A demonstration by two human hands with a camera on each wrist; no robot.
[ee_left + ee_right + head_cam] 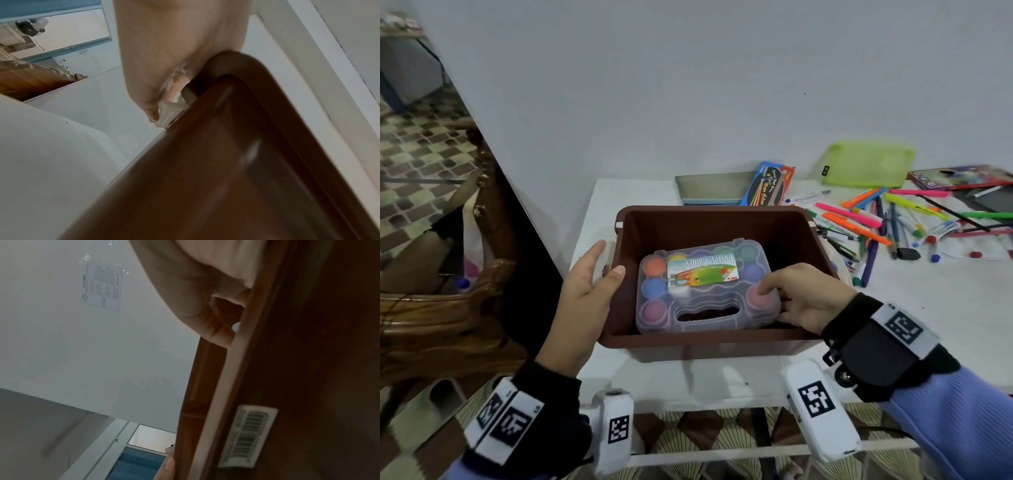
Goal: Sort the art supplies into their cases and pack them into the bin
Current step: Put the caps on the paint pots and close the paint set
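A brown bin [709,209] stands on the white table [722,380]. Inside it lies a clear poster-paint case [705,291] with coloured pots, its label upside down to me and its handle toward me. My left hand [604,263] grips the bin's left rim, thumb inside and fingers outside by the white handle clip [170,112]. My right hand [774,296] reaches into the bin and pinches the case's near right corner, fingers on top and thumb at the side. The wrist views show only the left hand [160,97], the right hand [205,296] and the bin's wall [226,162] and rim [236,369].
Right of the bin lies a heap of markers and pens [893,222]. Behind it are a grey pencil pouch [712,188], a blue colour-pencil box [770,185], a green zip pouch [869,168] and a red box [959,176]. A wooden chair [465,291] stands at left.
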